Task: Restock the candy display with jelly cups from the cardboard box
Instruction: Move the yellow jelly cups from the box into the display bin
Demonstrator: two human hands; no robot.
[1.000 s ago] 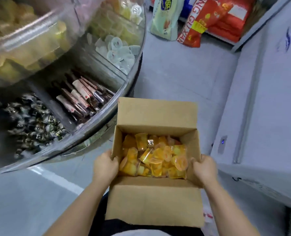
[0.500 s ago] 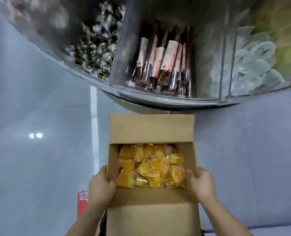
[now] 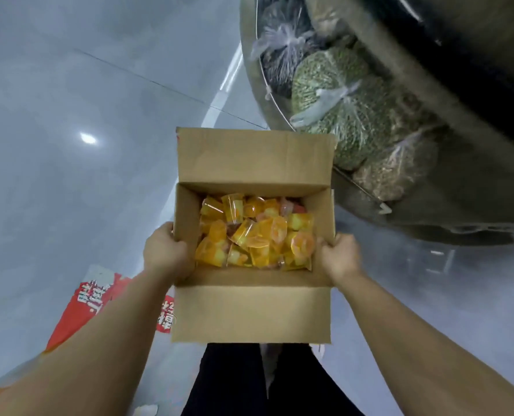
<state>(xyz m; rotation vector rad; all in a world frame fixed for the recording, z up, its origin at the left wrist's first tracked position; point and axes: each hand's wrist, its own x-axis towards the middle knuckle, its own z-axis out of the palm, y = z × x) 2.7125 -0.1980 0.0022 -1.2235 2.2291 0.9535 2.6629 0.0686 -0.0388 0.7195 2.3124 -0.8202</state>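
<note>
Hands (image 3: 165,253) (image 3: 338,256) clamped on opposite walls of open cardboard box (image 3: 251,310).

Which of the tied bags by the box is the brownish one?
Start at the open brown cardboard box of orange jelly cups. To its upper right, clear tied bags sit in a wire-fronted rack. The tan, grainy bag is nearest the box's right flap, below the green-filled bags.

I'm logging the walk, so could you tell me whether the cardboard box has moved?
Yes: the cardboard box has been carried along the display, past the candy bins.
</note>
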